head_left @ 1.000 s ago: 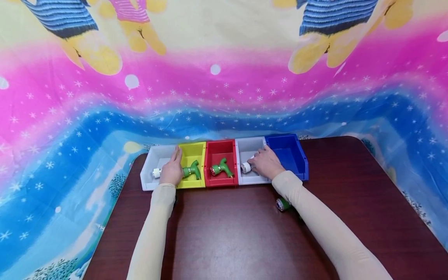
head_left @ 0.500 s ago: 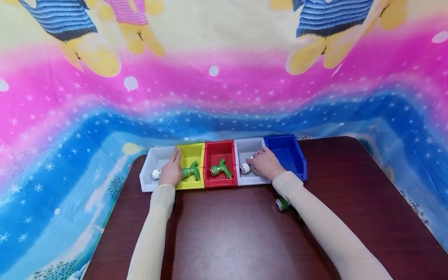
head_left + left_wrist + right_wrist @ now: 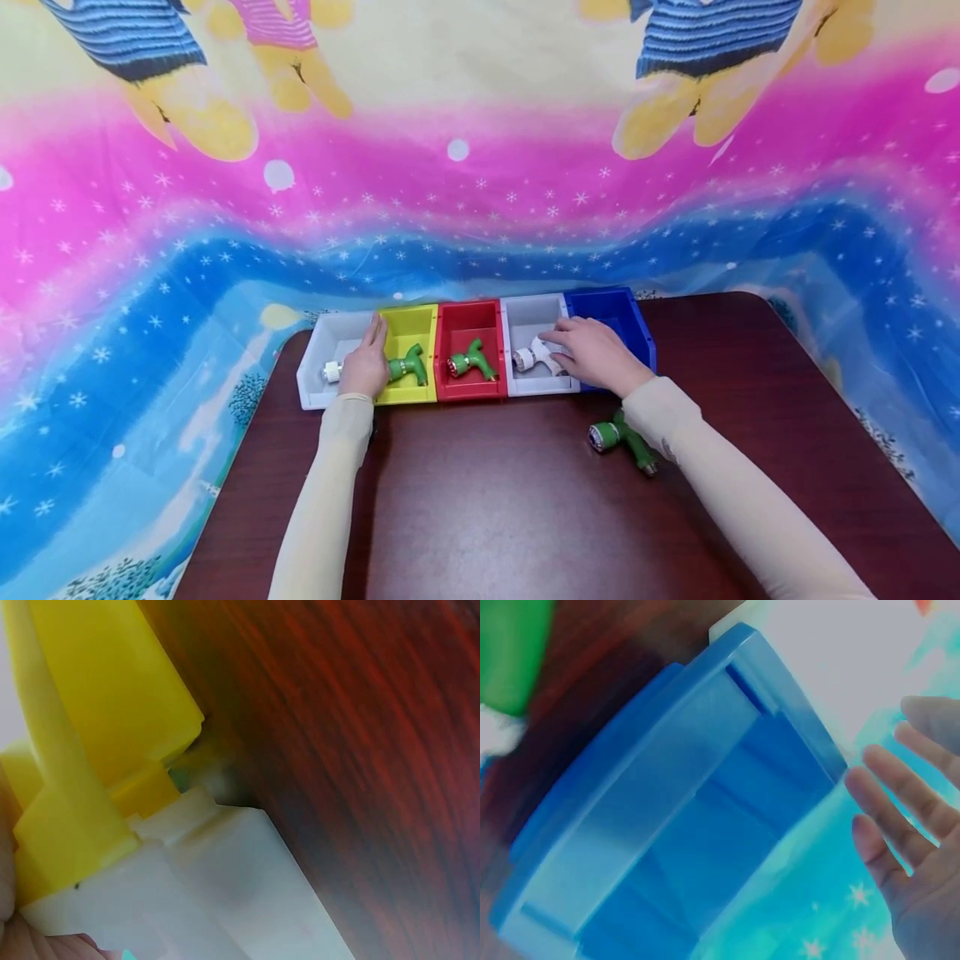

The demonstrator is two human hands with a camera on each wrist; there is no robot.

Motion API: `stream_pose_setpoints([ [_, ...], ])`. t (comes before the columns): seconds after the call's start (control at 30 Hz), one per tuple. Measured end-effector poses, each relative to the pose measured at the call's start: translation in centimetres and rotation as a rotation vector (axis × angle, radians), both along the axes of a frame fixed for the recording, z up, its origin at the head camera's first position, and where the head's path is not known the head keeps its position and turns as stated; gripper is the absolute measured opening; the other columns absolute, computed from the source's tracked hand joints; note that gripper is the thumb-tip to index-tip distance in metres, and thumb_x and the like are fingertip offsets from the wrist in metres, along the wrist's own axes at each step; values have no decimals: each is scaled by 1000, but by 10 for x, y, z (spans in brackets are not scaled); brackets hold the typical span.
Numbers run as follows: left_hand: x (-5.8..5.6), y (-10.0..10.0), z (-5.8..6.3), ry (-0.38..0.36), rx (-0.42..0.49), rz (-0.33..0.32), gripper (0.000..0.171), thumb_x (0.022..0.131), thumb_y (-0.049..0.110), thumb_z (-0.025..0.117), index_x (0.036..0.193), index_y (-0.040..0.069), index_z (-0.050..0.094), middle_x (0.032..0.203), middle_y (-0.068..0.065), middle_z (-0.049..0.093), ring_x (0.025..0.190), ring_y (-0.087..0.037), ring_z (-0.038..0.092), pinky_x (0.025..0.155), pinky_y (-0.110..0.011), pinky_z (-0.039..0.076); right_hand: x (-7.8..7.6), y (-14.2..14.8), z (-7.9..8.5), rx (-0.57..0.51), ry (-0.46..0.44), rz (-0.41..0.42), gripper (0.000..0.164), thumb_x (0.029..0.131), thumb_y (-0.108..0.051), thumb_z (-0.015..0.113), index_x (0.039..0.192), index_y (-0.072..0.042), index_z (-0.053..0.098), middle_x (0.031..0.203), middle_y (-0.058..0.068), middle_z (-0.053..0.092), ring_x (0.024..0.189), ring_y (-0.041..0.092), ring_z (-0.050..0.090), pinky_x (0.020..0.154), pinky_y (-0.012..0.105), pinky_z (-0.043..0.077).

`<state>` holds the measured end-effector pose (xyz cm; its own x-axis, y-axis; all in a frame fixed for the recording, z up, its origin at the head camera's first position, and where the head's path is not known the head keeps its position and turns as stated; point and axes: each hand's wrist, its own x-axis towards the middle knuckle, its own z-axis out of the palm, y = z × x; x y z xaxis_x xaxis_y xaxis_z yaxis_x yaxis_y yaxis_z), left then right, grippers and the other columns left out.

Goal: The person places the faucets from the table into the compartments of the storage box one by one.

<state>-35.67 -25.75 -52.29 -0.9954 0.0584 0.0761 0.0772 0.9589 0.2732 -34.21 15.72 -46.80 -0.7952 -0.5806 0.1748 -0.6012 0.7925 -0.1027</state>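
Note:
My left hand (image 3: 365,369) lies over the shared wall of the left white bin (image 3: 309,390) and the yellow bin (image 3: 405,327), fingers straight. Beside it, a white tap (image 3: 332,372) shows its knob in the white bin, the remainder hidden by the hand. A green tap (image 3: 408,365) lies in the yellow bin. My right hand (image 3: 596,352), fingers loosely extended, hovers over the edge between the light grey bin (image 3: 528,310) and the blue bin (image 3: 652,787). Near its fingertips a white tap (image 3: 540,357) lies in the grey bin. The right wrist view shows the fingers spread.
A red bin (image 3: 468,315) holding another green tap (image 3: 472,361) stands mid-row. One more green tap (image 3: 624,442) lies on the brown table (image 3: 480,500), near my right sleeve. A patterned cloth (image 3: 480,200) hangs behind the bins.
My right hand has let go of the white tap in the grey bin and drawn back to the right, uncovering the tap and the green one on the table. The left hand stays put.

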Motion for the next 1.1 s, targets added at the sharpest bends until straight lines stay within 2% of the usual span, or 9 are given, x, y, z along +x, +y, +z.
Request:
stream_pose_setpoints([
  [0.2,0,0,1,12,0,2,77,98,-1,47,167,11,16,176,-5,7,54,-20,50,57,-35,50,22,23,9,-29,26,-18,37,95,-25,75,131,-17,73,108,5,70,84,18,60,73,38,55],
  [0.4,-2,-2,-2,25,-2,5,76,98,0,47,167,11,17,176,-4,8,53,-20,49,56,-34,49,38,43,4,-35,-1,-44,28,94,-27,77,120,-15,78,96,1,69,69,11,56,59,31,49],
  [0.73,3,0,2,25,21,-1,74,97,-1,45,166,8,19,176,-8,11,55,-21,51,61,-39,53,61,68,-10,-23,-144,-96,29,93,-26,77,121,-19,77,109,3,71,78,13,64,57,29,49],
  [0.87,3,1,2,29,14,2,73,98,0,44,166,8,18,176,-8,10,55,-21,51,62,-40,54,67,77,-14,-16,-231,-106,35,92,-25,78,126,-18,74,110,4,68,74,12,59,58,31,47],
  [1.1,3,3,2,33,10,2,73,98,-1,45,166,8,20,176,-7,11,54,-21,50,60,-38,52,74,80,-22,-16,-367,-65,41,89,-19,78,130,-16,71,114,6,63,72,10,51,62,30,46],
])
